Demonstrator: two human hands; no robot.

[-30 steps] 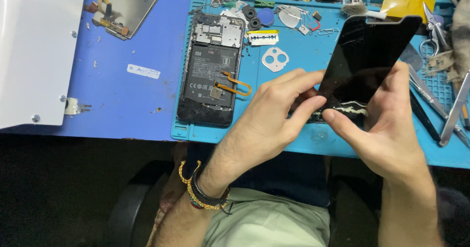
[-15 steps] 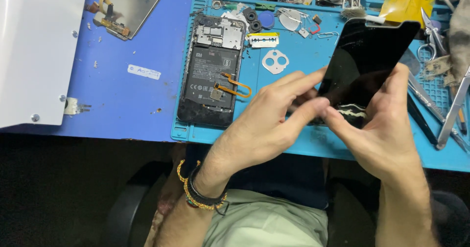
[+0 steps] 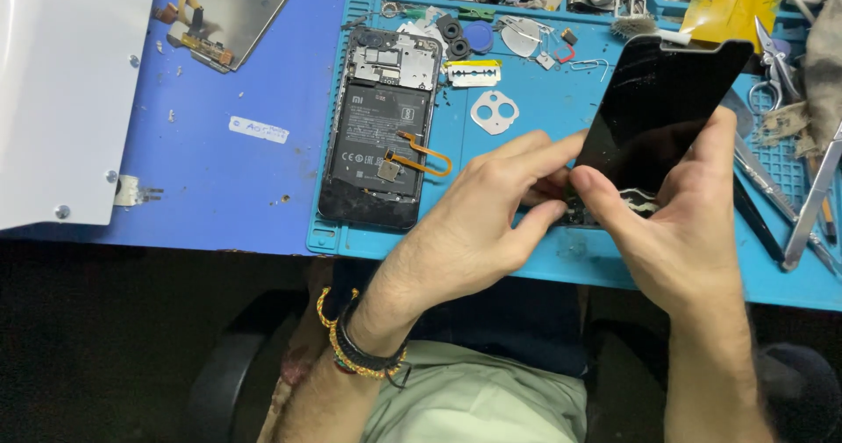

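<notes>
Head view is showing two hands meeting at the near edge of one black phone screen (image 3: pixel 660 110), which is tilting up over the right part of a blue work mat (image 3: pixel 526 136). The right hand (image 3: pixel 680 232) is cupping the screen from the right, its thumb pressing on the lower edge, and the left hand (image 3: pixel 478 224) is pinching at the same edge with fingertips pressed together. What the fingertips are nipping is hidden behind the thumbs; only a pale, ragged strip is showing there. The screen's lower corner is also being covered by the hands.

Left of the grip, one opened phone body (image 3: pixel 379 127) is lying flat on the mat with an orange ribbon cable (image 3: pixel 425 153) curling off it. One razor blade (image 3: pixel 474 75) and one grey camera plate (image 3: pixel 494 111) are lying just beyond. Far along the mat, small parts are too jumbled to count. One pair of tweezers (image 3: pixel 811 206) is being cut off at the right edge. One white panel (image 3: pixel 66 83) is running off the left edge.
</notes>
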